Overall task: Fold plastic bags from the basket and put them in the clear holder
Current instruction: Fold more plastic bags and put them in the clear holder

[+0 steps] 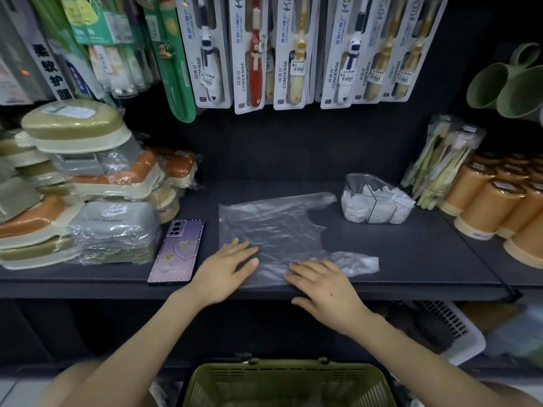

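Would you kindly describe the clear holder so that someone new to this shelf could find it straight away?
Start at the dark shelf under the hanging toothbrush packs. Right of the flattened plastic bag and left of the orange cups stands the clear holder. Unlike its neighbours, it is a rigid transparent tub with a slanted open top, packed with white folded bags.

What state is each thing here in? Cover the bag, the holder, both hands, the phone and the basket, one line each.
plastic bag: spread flat on the shelf, unfolded.
clear holder: open-topped, holding folded white bags.
left hand: open, flat on the bag.
right hand: open, flat on the bag's near edge.
phone: lying back up, left of the bag.
basket: below the shelf, contents unclear.
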Demonstrator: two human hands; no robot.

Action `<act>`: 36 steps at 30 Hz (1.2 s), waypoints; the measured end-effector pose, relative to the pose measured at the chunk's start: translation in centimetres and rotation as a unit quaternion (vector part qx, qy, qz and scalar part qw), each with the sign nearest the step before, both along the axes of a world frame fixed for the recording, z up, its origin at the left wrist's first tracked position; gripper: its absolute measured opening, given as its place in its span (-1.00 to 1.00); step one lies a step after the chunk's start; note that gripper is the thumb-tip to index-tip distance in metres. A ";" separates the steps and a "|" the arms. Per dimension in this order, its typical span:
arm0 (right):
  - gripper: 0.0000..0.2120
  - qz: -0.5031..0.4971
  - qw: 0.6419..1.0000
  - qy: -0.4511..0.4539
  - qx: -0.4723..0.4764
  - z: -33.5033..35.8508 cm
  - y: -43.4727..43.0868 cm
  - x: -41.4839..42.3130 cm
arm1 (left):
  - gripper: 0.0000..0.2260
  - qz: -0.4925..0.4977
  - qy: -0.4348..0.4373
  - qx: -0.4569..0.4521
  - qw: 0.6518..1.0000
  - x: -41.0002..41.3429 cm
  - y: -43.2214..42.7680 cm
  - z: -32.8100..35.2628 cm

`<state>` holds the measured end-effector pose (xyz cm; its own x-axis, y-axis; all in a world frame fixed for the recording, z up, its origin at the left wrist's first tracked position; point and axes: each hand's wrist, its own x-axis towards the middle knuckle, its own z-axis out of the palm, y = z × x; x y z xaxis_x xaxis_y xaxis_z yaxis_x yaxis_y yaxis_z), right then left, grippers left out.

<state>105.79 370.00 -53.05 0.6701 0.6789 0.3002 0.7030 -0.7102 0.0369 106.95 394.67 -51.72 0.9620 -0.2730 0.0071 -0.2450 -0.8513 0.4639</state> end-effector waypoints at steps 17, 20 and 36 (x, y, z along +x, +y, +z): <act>-0.85 -0.120 0.850 0.449 0.247 9.8 1.3 -0.1 | -0.25 0.043 0.059 -0.466 0.882 -3.8 3.9 1.7; -0.84 -0.141 0.827 0.481 0.255 9.5 1.3 2.5 | -0.59 0.030 0.052 -0.469 0.881 -4.1 4.7 1.9; -0.17 -0.106 0.890 0.438 0.070 10.7 0.7 4.8 | -0.70 0.245 -0.040 -0.443 0.862 -0.1 1.6 1.5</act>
<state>110.55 370.70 -42.39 0.7976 0.5058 -0.3287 0.2684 -0.7855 -0.5576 106.86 396.30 -50.22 0.9471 0.3117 0.0767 -0.0192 -0.1834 0.9829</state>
